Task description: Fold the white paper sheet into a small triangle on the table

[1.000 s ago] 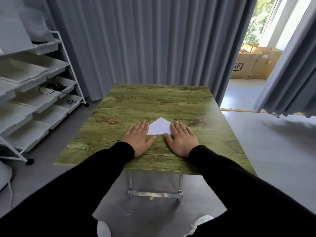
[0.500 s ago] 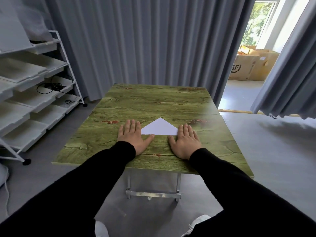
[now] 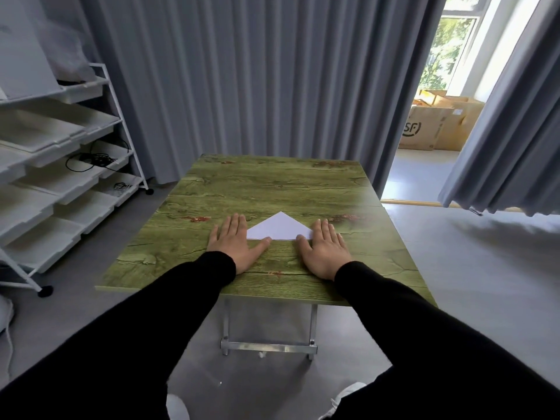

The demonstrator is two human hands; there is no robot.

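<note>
We judge the white paper sheet (image 3: 279,227), already folded into a flat triangle, to be light, thin and quick to slide on the smooth green wood-grain table (image 3: 272,183), so we would pin it near its long near edge and pinch a corner to lift a flap. It lies flat between our hands, apex pointing away from us. Our left hand (image 3: 233,242) rests palm down, fingers spread flat, thumb tip touching the left part of the near edge. Our right hand (image 3: 325,248) lies likewise, thumb at the right corner. Neither hand grips anything
</note>
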